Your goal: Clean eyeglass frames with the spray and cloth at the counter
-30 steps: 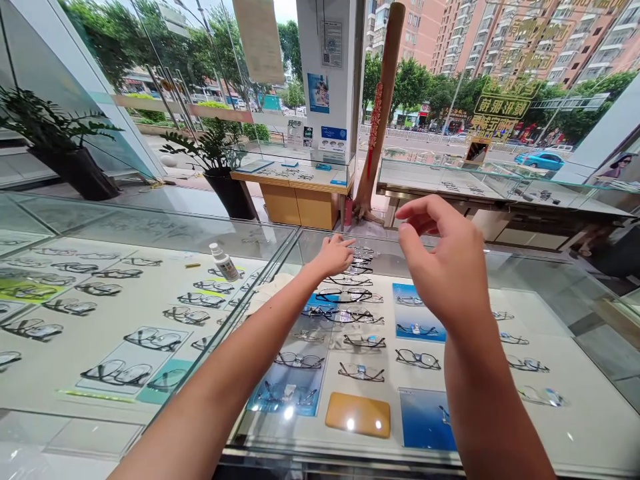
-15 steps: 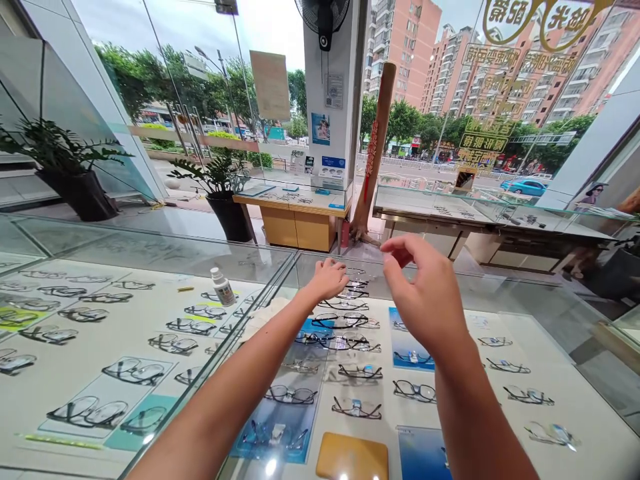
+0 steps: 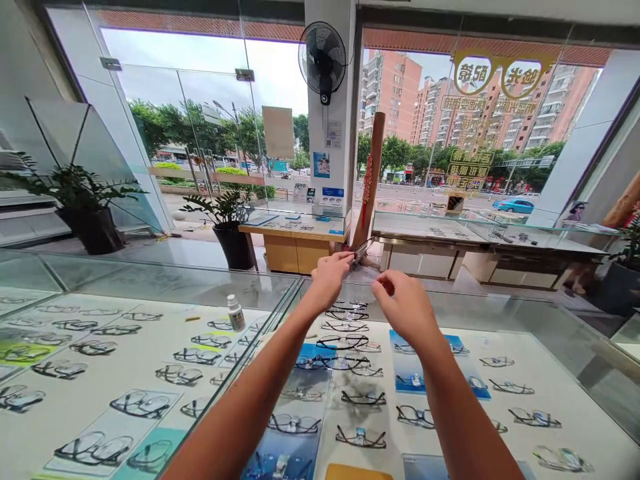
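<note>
My left hand (image 3: 330,275) reaches forward above the glass display counter (image 3: 295,293), its fingers closed on a pair of eyeglasses (image 3: 363,250). One lens and part of the thin frame stick out past the fingertips. To the right, my right hand (image 3: 404,308) is raised close by. Its fingers are loosely curled, with a small gap to the thumb and nothing visible in between. Below both hands, under the glass, a column of dark-framed glasses (image 3: 345,342) runs toward me.
A small white bottle (image 3: 235,313) stands on the left counter. More glasses (image 3: 140,403) fill that case, and a yellow-brown case (image 3: 357,472) lies at the near edge. Beyond are a potted plant (image 3: 233,237), a wooden display cabinet (image 3: 295,250) and a tree trunk (image 3: 371,177).
The view has tilted up. My left hand has come up with a pair of eyeglasses now showing in its fingers. My right hand has moved closer to the left one.
</note>
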The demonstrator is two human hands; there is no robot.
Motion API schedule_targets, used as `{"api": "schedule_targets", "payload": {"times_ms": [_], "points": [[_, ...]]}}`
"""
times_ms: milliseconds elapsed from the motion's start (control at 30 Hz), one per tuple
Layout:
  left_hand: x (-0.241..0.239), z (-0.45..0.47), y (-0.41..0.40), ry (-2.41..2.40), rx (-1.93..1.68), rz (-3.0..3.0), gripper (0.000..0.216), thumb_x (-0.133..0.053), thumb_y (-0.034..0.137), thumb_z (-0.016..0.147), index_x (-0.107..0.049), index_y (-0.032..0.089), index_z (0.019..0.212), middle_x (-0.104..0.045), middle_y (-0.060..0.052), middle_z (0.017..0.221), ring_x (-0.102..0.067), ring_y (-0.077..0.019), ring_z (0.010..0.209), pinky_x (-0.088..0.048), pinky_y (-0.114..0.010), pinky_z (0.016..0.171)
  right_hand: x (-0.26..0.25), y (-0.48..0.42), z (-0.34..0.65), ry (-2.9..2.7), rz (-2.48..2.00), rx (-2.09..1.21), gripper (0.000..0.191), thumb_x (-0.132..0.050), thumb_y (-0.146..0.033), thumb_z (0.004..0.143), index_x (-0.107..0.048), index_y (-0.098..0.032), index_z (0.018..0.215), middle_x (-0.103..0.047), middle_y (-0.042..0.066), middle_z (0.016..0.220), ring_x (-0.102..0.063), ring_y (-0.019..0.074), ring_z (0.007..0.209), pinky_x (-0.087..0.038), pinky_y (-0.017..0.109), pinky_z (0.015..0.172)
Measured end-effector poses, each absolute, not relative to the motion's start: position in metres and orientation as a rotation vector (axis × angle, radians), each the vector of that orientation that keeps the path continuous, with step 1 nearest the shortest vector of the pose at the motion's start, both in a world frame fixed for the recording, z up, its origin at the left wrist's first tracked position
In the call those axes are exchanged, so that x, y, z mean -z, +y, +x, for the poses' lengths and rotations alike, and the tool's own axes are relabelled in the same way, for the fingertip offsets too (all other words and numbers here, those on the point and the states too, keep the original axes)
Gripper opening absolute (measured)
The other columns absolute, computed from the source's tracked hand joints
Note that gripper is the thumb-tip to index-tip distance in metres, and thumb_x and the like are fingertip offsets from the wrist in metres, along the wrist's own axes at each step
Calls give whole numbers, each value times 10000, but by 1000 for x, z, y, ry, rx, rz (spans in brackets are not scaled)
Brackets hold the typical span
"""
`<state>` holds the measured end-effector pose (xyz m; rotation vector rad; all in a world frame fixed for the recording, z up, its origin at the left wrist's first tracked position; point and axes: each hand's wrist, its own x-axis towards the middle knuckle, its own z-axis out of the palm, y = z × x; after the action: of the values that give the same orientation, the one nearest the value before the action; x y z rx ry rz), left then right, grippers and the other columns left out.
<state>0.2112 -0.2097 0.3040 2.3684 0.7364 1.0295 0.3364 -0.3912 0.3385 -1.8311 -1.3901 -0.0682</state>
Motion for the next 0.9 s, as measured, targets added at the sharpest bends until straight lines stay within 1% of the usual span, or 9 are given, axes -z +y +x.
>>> {"api": "schedule_targets", "payload": {"times_ms": [100, 200, 300, 367, 433, 500, 567, 667, 900], "points": [[-304, 198, -246, 519, -1018, 2292, 571, -308, 359, 1053, -665, 267, 1489, -580, -52, 1593, -446, -319, 1447, -273, -555, 1234, -332, -386, 335, -1365, -1827, 46, 271, -596, -473, 1020, -722, -242, 951, -734, 22, 844, -621, 218, 755, -316, 333, 654], [-290, 185, -269, 433, -980, 2207, 557, -348, 354, 1040, -670, 267, 1487, -580, -53, 1596, -451, -312, 1471, -259, -549, 1264, -320, -382, 332, -1344, -1781, 87, 284, -579, -463, 1029, -697, -229, 922, -725, 29, 835, -607, 207, 733, -315, 326, 651], [-273, 178, -280, 412, -981, 2115, 503, -408, 366, 1018, -747, 257, 1373, -643, -58, 1531, -496, -303, 1450, -288, -521, 1265, -299, -381, 333, -1382, -1750, 126, 288, -542, -426, 1039, -654, -221, 870, -712, 37, 842, -576, 202, 723, -307, 324, 656], [-259, 179, -282, 416, -1005, 2033, 444, -457, 429, 1014, -804, 234, 1211, -734, -82, 1387, -581, -297, 1360, -368, -485, 1218, -280, -384, 337, -1432, -1719, 100, 268, -527, -404, 1036, -647, -220, 883, -702, 36, 853, -572, 205, 744, -320, 319, 673], [-242, 181, -284, 444, -1035, 1943, 392, -561, 508, 976, -803, 210, 1055, -794, -98, 1185, -671, -283, 1188, -467, -439, 1108, -258, -388, 342, -1481, -1667, 6, 266, -514, -400, 1033, -647, -217, 893, -685, 26, 842, -571, 202, 755, -342, 308, 684], [-224, 185, -285, 497, -1063, 1867, 356, -680, 536, 899, -764, 195, 955, -794, -84, 1020, -703, -257, 1012, -523, -396, 982, -236, -392, 345, -1502, -1591, -122, 287, -499, -418, 1037, -646, -214, 897, -660, 10, 813, -561, 193, 747, -357, 297, 680], [-211, 187, -287, 534, -1050, 1855, 325, -741, 513, 851, -744, 191, 896, -779, -65, 935, -697, -238, 930, -526, -372, 922, -218, -393, 346, -1476, -1535, -201, 315, -493, -446, 1039, -641, -211, 891, -629, -2, 779, -536, 185, 727, -356, 292, 672], [-203, 185, -288, 551, -985, 1882, 306, -748, 501, 858, -764, 196, 868, -787, -61, 929, -696, -243, 941, -506, -362, 906, -203, -392, 343, -1401, -1492, -258, 326, -520, -477, 1029, -653, -206, 903, -609, -7, 774, -514, 178, 716, -351, 294, 675], [-212, 181, -290, 610, -882, 1801, 325, -760, 522, 857, -810, 204, 899, -810, -64, 985, -702, -266, 984, -499, -362, 889, -197, -388, 341, -1274, -1405, -375, 352, -591, -541, 1003, -682, -208, 936, -643, 8, 809, -532, 184, 730, -393, 309, 690]]}}
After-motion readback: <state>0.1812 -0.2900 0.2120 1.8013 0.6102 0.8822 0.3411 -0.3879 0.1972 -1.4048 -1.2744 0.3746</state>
